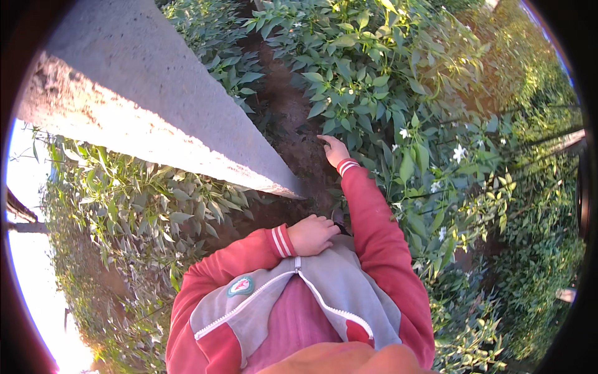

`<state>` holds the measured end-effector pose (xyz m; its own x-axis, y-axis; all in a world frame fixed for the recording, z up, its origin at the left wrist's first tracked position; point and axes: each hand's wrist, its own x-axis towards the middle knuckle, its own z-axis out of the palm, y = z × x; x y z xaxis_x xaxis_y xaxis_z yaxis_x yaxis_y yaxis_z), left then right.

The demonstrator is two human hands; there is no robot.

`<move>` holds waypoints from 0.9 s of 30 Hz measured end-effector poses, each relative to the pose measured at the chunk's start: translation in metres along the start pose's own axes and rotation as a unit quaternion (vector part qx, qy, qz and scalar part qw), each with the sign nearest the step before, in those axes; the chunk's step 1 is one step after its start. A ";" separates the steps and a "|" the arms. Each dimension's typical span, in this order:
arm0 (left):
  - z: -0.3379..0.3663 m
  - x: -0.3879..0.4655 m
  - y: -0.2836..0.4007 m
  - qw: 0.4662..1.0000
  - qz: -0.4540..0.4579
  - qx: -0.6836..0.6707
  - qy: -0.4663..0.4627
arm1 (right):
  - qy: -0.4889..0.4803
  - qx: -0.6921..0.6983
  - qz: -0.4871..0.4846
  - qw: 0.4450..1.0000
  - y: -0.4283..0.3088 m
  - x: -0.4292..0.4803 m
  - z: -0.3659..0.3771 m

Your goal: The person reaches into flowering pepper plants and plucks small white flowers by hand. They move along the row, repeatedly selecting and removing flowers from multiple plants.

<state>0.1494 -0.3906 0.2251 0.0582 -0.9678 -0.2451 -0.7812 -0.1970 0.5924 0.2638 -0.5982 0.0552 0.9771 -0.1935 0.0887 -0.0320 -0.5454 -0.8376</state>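
My left hand lies against the lower front of my grey and red jacket, fingers bent together; its palm side is hidden. Farther forward, my right hand is stretched out over the bare soil path, index finger extended and nothing visible in its grasp. Just right of that hand grow leafy green plants, which look like pepper plants. Small white flowers show among the leaves along my right arm.
A thick concrete post rises on the left, its base close ahead of my left hand. More leafy plants stand beyond it. One of my shoes shows partly below. Dark thin lines cross the plants at right.
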 end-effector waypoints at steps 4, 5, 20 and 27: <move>0.010 0.030 -0.006 0.998 -0.030 -0.048 0.042 | -0.084 0.002 -0.009 0.996 0.029 0.075 -0.005; 0.013 0.033 -0.009 0.994 -0.053 -0.067 0.061 | -0.078 0.015 -0.034 0.996 0.039 0.092 -0.001; 0.000 0.064 -0.058 0.945 -0.090 -0.219 0.225 | 0.124 -0.140 0.171 0.967 0.080 0.229 -0.078; -0.007 0.110 -0.119 0.916 -0.172 -0.220 0.287 | -0.179 -0.223 0.146 0.947 0.033 0.337 0.065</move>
<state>0.2530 -0.4751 0.1330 0.6704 -0.7344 -0.1058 -0.3360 -0.4276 0.8392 0.6056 -0.6286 0.0223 0.9191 -0.1436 -0.3669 -0.3192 -0.8173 -0.4797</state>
